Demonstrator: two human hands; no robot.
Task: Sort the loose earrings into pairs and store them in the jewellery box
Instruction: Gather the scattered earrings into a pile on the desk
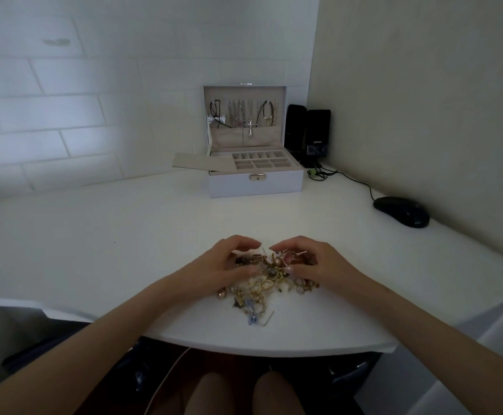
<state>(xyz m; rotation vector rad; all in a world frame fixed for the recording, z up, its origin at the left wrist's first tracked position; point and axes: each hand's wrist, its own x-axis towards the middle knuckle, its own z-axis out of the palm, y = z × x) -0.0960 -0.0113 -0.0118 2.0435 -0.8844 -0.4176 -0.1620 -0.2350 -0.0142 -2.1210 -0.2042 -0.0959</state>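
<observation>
Head view: the earrings (266, 280) lie in one tangled heap on the white bench (94, 250), close to its near edge and directly in front of the person. The heap is mostly gold-toned metal with pale pearl-like beads. Pink pieces sit at its far side and a blue flower-shaped piece (252, 319) at its near end. Matching pairs cannot be made out in the tangle.

The left hand (225, 262) and right hand (316, 262) rest on the far part of the heap, one on each side, fingertips nearly meeting. The fingers (245, 241) of both hands are curled over the pieces, thumbs on the near side. Whether either hand grips a piece cannot be told.

The box (254, 181) stands well apart from the heap, at the back of the bench near the wall corner. It is white, with a metal latch (257, 176) on its front. Its lid (244, 94) stands upright and carries hanging necklaces, one with a cross pendant (250, 127). The tray (262, 160) inside is beige and divided into small compartments; their contents cannot be made out. A flat beige panel (196, 161) overhangs the box's left side.

Two black speakers (307, 133) stand just beside the box on the right. A black mouse (401, 211) sits further right, its cable (355, 181) running back toward the speakers.
</observation>
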